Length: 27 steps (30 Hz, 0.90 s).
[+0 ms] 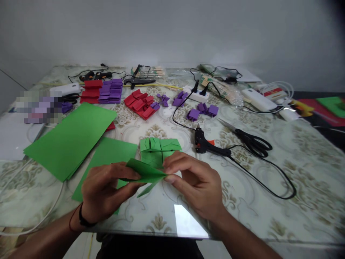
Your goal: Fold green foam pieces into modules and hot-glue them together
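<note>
Between my two hands is a green sheet of paper (147, 172), partly folded, with one flap hanging below. My left hand (107, 187) grips its left side between thumb and fingers. At the right tip, the thumb and forefinger of my right hand (196, 183) pinch the paper. Just behind it lie folded green paper pieces (161, 145), set side by side. A stack of green sheets (72, 140) lies to the left, and another green sheet (118, 151) sits partly under my left hand.
A black hot glue gun (205, 142) and black scissors (250, 140) lie on the right, the gun's cord looping near my right arm. Folded red pieces (138, 104) and purple pieces (194, 114) are further back. A white power strip (198, 94) stands behind them.
</note>
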Motion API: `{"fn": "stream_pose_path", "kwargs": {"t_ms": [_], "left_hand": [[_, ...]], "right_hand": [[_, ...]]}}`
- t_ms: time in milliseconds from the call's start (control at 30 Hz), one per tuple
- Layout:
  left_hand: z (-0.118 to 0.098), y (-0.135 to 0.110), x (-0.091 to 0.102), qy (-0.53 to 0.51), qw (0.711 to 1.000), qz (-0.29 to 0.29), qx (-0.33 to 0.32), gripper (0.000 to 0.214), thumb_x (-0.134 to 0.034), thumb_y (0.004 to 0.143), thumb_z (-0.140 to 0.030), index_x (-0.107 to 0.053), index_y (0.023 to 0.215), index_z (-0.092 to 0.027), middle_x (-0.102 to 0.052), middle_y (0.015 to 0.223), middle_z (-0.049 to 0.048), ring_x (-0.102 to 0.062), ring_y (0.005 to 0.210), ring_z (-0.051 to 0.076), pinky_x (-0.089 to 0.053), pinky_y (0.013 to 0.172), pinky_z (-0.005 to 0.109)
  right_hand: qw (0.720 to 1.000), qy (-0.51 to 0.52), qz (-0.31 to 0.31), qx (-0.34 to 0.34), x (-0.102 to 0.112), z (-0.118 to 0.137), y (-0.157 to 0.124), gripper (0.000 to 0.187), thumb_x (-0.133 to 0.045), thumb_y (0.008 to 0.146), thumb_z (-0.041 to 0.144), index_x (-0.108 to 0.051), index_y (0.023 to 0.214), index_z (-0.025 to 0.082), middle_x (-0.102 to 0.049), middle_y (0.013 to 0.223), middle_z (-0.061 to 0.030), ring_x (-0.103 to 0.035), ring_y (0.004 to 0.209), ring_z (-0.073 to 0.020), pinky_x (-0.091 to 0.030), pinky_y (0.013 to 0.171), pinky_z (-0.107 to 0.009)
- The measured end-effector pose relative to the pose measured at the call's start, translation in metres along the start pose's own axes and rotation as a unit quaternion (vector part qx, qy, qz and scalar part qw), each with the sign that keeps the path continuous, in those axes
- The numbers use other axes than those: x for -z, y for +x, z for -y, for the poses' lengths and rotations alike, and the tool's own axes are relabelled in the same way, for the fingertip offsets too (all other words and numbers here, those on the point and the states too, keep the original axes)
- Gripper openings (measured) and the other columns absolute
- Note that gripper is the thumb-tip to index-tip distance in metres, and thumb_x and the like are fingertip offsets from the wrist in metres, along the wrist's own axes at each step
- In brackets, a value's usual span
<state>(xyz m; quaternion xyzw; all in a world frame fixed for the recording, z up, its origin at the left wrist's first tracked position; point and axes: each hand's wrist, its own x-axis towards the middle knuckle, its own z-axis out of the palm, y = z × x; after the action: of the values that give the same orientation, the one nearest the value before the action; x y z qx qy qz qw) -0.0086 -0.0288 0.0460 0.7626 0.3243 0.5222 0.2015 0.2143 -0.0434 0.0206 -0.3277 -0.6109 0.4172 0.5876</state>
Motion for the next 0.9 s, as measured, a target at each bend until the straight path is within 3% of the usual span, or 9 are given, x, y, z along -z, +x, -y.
{"fn": "stream_pose_path", "kwargs": {"t_ms": [100, 200, 367, 467, 567, 700, 800, 900], "left_hand": [[0.0, -0.001, -0.001, 0.031, 0.999, -0.01, -0.002, 0.009, -0.086, 0.094, -0.032, -0.077, 0.091, -0.029, -0.08, 0.067, -0.0062, -0.075, 0.054, 0.014, -0.064, 0.056, 0.024], [0.0, -0.006, -0.003, 0.051, 0.999, 0.004, 0.011, 0.01, -0.084, 0.095, -0.031, -0.076, 0.089, -0.029, -0.082, 0.07, -0.0054, -0.076, 0.056, 0.014, -0.062, 0.056, 0.023], [0.003, -0.01, -0.012, -0.037, 0.99, -0.011, 0.136, 0.02, -0.087, 0.086, -0.015, -0.07, 0.088, -0.025, -0.078, 0.07, -0.0073, -0.074, 0.054, 0.01, -0.056, 0.049, 0.016], [0.004, -0.006, -0.017, -0.177, 0.95, -0.032, 0.254, 0.03, -0.086, 0.085, -0.014, -0.059, 0.094, -0.024, -0.077, 0.07, -0.0082, -0.079, 0.059, 0.013, -0.062, 0.054, 0.015], [0.005, 0.0, -0.019, -0.257, 0.906, -0.001, 0.336, 0.033, -0.085, 0.091, -0.022, -0.056, 0.106, -0.024, -0.081, 0.073, -0.0055, -0.082, 0.061, 0.016, -0.067, 0.059, 0.019], [0.011, 0.001, -0.017, -0.288, 0.887, 0.027, 0.36, 0.035, -0.084, 0.094, -0.034, -0.06, 0.116, -0.022, -0.076, 0.067, -0.0075, -0.084, 0.068, 0.016, -0.069, 0.069, 0.021], [0.019, -0.002, -0.016, -0.299, 0.874, 0.041, 0.379, 0.038, -0.083, 0.095, -0.041, -0.065, 0.121, -0.02, -0.079, 0.076, -0.004, -0.085, 0.076, 0.017, -0.072, 0.077, 0.027], [0.025, -0.004, -0.016, -0.321, 0.857, 0.055, 0.399, 0.036, -0.084, 0.093, -0.047, -0.071, 0.112, -0.019, -0.08, 0.082, -0.0019, -0.084, 0.076, 0.02, -0.073, 0.08, 0.033]], "right_hand": [[0.999, -0.017, 0.017, -0.034, 0.001, -0.001, 0.001, 0.013, -0.088, 0.09, 0.019, -0.083, 0.099, 0.026, -0.078, 0.089, -0.001, -0.073, 0.084, -0.0178, -0.058, 0.077, -0.032], [0.998, -0.034, 0.02, -0.058, -0.002, -0.001, 0.002, 0.006, -0.089, 0.089, 0.022, -0.083, 0.09, 0.024, -0.079, 0.083, -0.0005, -0.073, 0.076, -0.0158, -0.057, 0.071, -0.029], [0.995, -0.041, -0.005, -0.094, -0.006, -0.001, 0.002, 0.012, -0.087, 0.09, 0.023, -0.083, 0.079, 0.024, -0.08, 0.076, 0.0007, -0.072, 0.071, -0.0141, -0.055, 0.068, -0.026], [0.989, -0.034, -0.019, -0.146, -0.007, -0.004, 0.002, 0.012, -0.088, 0.088, 0.026, -0.083, 0.078, 0.024, -0.08, 0.077, 0.0011, -0.072, 0.072, -0.0145, -0.054, 0.069, -0.027], [0.98, -0.024, -0.035, -0.193, -0.007, -0.008, 0.002, 0.012, -0.086, 0.088, 0.029, -0.081, 0.078, 0.024, -0.079, 0.077, 0.0006, -0.07, 0.072, -0.0155, -0.053, 0.07, -0.028], [0.972, -0.019, -0.052, -0.229, -0.008, -0.013, 0.002, 0.017, -0.085, 0.086, 0.035, -0.078, 0.076, 0.023, -0.075, 0.075, 0.0002, -0.065, 0.07, -0.0158, -0.051, 0.067, -0.029], [0.968, -0.019, -0.05, -0.247, -0.009, -0.016, 0.003, 0.02, -0.084, 0.086, 0.039, -0.078, 0.077, 0.022, -0.075, 0.076, -0.0006, -0.064, 0.071, -0.016, -0.05, 0.068, -0.029], [0.965, -0.014, -0.046, -0.256, -0.008, -0.018, 0.004, 0.022, -0.084, 0.085, 0.041, -0.077, 0.077, 0.021, -0.074, 0.075, -0.0007, -0.063, 0.07, -0.0158, -0.05, 0.067, -0.029]]}}
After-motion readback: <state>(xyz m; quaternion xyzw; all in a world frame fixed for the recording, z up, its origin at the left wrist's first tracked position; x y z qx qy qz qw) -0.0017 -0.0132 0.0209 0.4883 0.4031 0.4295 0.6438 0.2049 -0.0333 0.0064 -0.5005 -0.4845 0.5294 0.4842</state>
